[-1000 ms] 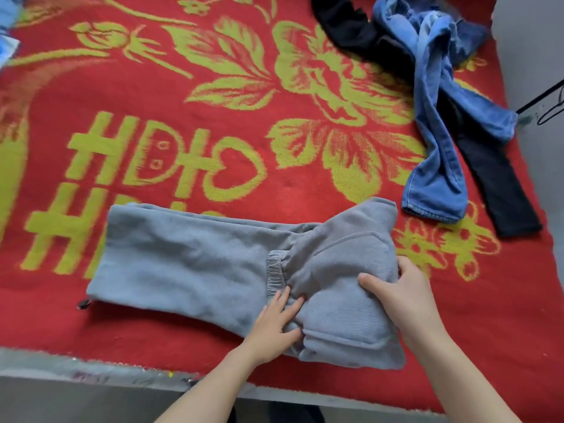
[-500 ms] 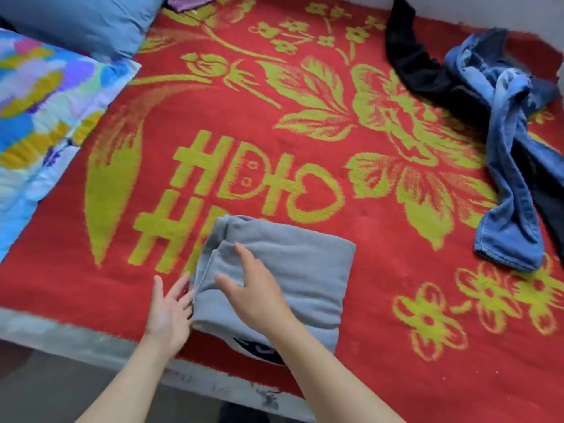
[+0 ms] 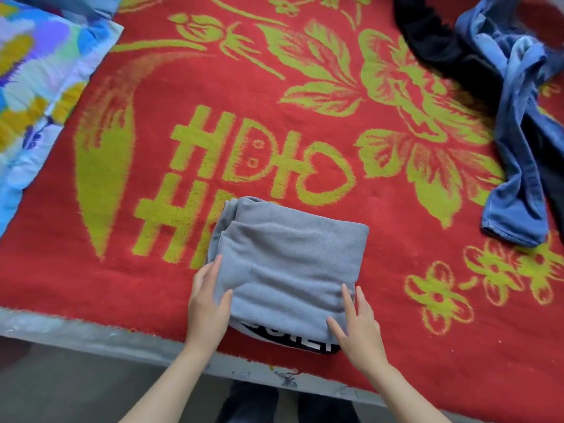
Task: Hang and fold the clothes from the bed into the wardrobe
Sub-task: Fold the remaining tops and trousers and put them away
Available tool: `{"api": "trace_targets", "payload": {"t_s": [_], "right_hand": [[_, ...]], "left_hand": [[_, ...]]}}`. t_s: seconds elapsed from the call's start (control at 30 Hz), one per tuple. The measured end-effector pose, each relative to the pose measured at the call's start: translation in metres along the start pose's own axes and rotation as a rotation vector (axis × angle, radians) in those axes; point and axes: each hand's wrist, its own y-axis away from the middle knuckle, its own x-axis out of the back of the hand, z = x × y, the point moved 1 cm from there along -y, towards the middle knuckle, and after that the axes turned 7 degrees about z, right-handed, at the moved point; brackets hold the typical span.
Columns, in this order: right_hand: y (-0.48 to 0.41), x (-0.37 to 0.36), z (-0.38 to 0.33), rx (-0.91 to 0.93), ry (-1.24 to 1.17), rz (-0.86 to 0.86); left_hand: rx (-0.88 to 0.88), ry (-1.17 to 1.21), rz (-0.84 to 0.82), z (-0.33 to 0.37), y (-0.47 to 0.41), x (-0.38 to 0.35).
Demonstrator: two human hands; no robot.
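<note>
Three garments in all: one folded pair of grey sweatpants [image 3: 290, 264] at lower centre, one pair of blue jeans [image 3: 515, 166] and one black garment [image 3: 433, 41] at upper right. One red floral blanket [image 3: 213, 96]. One patterned pillow [image 3: 36, 71] at upper left. Two hands: left hand [image 3: 207, 303], right hand [image 3: 357, 328].

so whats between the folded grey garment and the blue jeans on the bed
Nothing but bare red blanket with its green flower pattern. In the head view, no clothing lies between the folded grey garment and the blue jeans.
</note>
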Motion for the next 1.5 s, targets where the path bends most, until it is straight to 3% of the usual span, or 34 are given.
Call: {"api": "trace_targets", "payload": {"t_s": [0.07, 0.17, 0.27, 0.33, 0.37, 0.47, 0.53, 0.7, 0.87, 0.93, 1.1, 1.2, 1.3, 1.4, 1.5], "right_hand": [[-0.003, -0.002, -0.004, 0.046, 0.052, 0.004], [-0.005, -0.009, -0.012, 0.134, 0.19, 0.106], [0.002, -0.023, -0.011, 0.379, 0.246, 0.285], [0.015, -0.04, -0.002, 0.585, 0.338, 0.295], [0.021, -0.047, 0.003, 0.67, 0.408, 0.279], [0.028, -0.06, 0.022, 0.733, 0.56, 0.183], [0.015, -0.056, 0.029, 0.76, 0.575, 0.219], [-0.035, -0.042, 0.032, 0.904, 0.632, 0.26], [-0.039, -0.003, 0.024, 1.164, 0.515, 0.386], [-0.036, 0.027, 0.009, 1.266, 0.465, 0.405], [-0.031, 0.091, -0.029, 1.374, 0.429, 0.426], [-0.047, 0.097, -0.033, 1.388, 0.488, 0.419], [-0.061, 0.076, -0.011, 1.355, 0.579, 0.431], [-0.054, 0.047, 0.019, 1.179, 0.693, 0.498], [-0.031, 0.003, 0.028, 1.045, 0.697, 0.453]], "left_hand": [[-0.055, -0.062, 0.03, -0.01, 0.003, 0.004], [-0.146, -0.474, 0.052, -0.046, 0.008, 0.005], [-0.66, -0.688, -0.05, -0.055, 0.022, -0.004], [-1.006, -0.751, -0.204, -0.054, 0.035, -0.02], [-1.085, -0.804, -0.274, -0.055, 0.039, -0.027], [-0.991, -0.923, -0.377, -0.067, 0.032, -0.04], [-0.915, -0.925, -0.37, -0.072, 0.02, -0.042], [-0.916, -0.888, -0.367, -0.078, 0.009, -0.049], [-0.879, -0.853, -0.343, -0.082, 0.01, -0.054], [-0.828, -0.828, -0.297, -0.077, 0.01, -0.061], [-0.84, -0.669, 0.048, -0.059, -0.007, -0.086], [-0.875, -0.646, 0.145, -0.059, -0.022, -0.099], [-0.929, -0.692, 0.136, -0.065, -0.027, -0.105], [-0.956, -0.758, 0.077, -0.064, -0.028, -0.107], [-1.007, -0.762, 0.066, -0.06, -0.029, -0.111]]}}
